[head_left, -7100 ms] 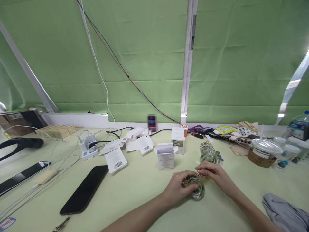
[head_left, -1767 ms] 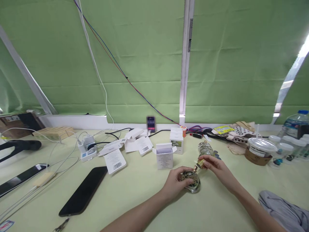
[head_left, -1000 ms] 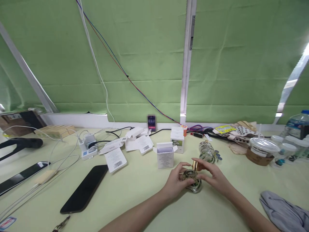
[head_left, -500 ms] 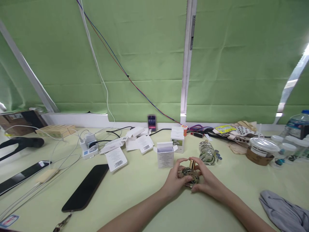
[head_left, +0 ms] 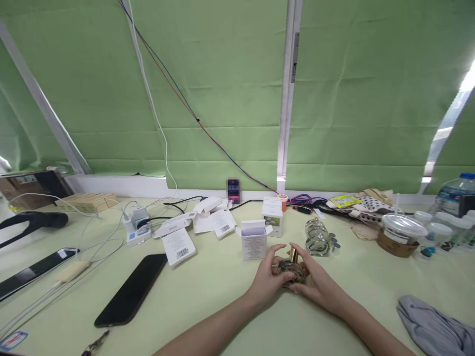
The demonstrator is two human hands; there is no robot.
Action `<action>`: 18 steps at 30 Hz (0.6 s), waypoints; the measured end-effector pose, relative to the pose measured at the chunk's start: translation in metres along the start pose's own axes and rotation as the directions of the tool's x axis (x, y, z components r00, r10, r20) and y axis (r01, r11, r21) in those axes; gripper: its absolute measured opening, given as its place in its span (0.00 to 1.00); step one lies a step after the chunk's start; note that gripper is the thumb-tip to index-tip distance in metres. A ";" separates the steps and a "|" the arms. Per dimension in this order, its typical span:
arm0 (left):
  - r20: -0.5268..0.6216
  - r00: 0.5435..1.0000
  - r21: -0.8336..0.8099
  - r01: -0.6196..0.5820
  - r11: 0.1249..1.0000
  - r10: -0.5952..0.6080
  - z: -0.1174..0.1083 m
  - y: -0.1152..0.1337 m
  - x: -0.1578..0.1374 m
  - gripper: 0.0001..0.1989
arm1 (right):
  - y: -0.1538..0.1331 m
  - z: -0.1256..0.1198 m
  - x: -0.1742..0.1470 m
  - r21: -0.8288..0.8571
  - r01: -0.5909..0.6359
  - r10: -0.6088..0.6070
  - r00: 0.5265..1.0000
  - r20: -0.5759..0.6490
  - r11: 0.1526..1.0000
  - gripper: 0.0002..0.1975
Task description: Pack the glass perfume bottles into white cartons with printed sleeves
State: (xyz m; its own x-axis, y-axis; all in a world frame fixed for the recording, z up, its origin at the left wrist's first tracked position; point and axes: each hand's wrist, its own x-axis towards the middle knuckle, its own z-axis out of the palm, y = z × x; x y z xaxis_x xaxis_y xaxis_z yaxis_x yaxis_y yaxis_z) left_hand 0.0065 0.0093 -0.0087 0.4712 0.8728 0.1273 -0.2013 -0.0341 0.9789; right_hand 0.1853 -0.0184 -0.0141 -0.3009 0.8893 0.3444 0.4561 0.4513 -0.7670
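Between my two hands is a round, clear glass perfume bottle [head_left: 292,269] with a gold neck pointing up. My left hand [head_left: 267,277] is closed on its left side, the thumb lying across the front of the glass. My right hand [head_left: 318,281] grips the right side, its index finger by the gold neck and its thumb low at the front. Just behind my left hand stands a small white box [head_left: 254,246] with its top flaps up. Another white box [head_left: 272,220] is behind it. Several similar glass bottles [head_left: 317,242] are lined up beyond my right hand, beside small round grey caps [head_left: 334,241].
Opened white cartons [head_left: 179,247] lie left of the boxes. A black phone [head_left: 131,289], a power strip [head_left: 138,232] and white cables are farther left. To the right are a lidded cup [head_left: 399,242], small clear jars [head_left: 438,235] and a grey cloth [head_left: 434,324].
The bottle has shifted slightly left and tilted a little, with both hands still around it. The camera view has moved slightly. Everything else on the table stays in place.
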 end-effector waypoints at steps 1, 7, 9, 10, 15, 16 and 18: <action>-0.017 1.000 0.027 -0.009 1.000 0.010 0.000 -0.001 0.000 0.31 | -0.001 -0.001 0.000 0.022 -0.026 0.025 0.999 0.022 0.999 0.40; -0.004 0.982 0.634 -0.144 0.760 0.190 -0.004 0.000 -0.006 0.23 | -0.004 -0.003 0.001 0.273 -0.101 0.073 0.991 0.111 0.957 0.32; 0.061 0.944 0.768 -0.252 0.589 0.326 -0.010 0.004 -0.007 0.19 | -0.002 -0.002 0.001 0.307 -0.084 0.057 0.994 0.096 0.948 0.29; 0.105 0.895 0.802 -0.334 0.495 0.434 -0.015 0.007 -0.008 0.17 | 0.000 -0.001 0.001 0.319 -0.077 0.052 0.995 0.087 0.945 0.28; 0.090 0.458 0.879 -0.454 0.146 0.885 -0.052 0.031 -0.007 0.15 | 0.009 0.004 0.000 0.373 -0.101 0.093 0.995 0.039 0.922 0.29; 0.021 0.434 0.896 -0.408 0.176 0.901 -0.060 0.035 -0.006 0.16 | 0.010 0.005 0.000 0.390 -0.112 0.109 0.994 0.029 0.914 0.30; -0.075 0.484 0.899 -0.346 0.269 0.872 -0.076 0.040 -0.003 0.18 | 0.012 0.007 0.001 0.434 -0.130 0.139 0.990 0.009 0.891 0.32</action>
State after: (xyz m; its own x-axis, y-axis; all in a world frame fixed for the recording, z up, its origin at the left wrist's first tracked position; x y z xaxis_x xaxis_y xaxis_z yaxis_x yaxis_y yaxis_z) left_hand -0.0684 0.0424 0.0180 -0.0113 0.4292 0.9031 0.5544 -0.7490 0.3629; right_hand 0.1846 -0.0127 -0.0269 -0.2422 0.9428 0.2290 0.0816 0.2550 -0.9635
